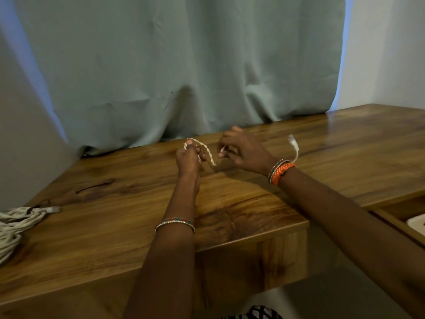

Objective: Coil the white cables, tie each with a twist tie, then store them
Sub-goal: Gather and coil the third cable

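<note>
Here, mid-frame above the tabletop, left hand and right hand each pinch the white cable, sagging crosswise between both grips.

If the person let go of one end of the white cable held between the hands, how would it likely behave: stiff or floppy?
Probably floppy: the white cable sags in a V between the left hand and right hand. Likely light, since fingertips alone carry it. Its free end curves up past the right wrist, so it may keep some springiness.

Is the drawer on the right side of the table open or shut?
Open. The drawer stands out from the table front edge, and something white shows inside it.
</note>
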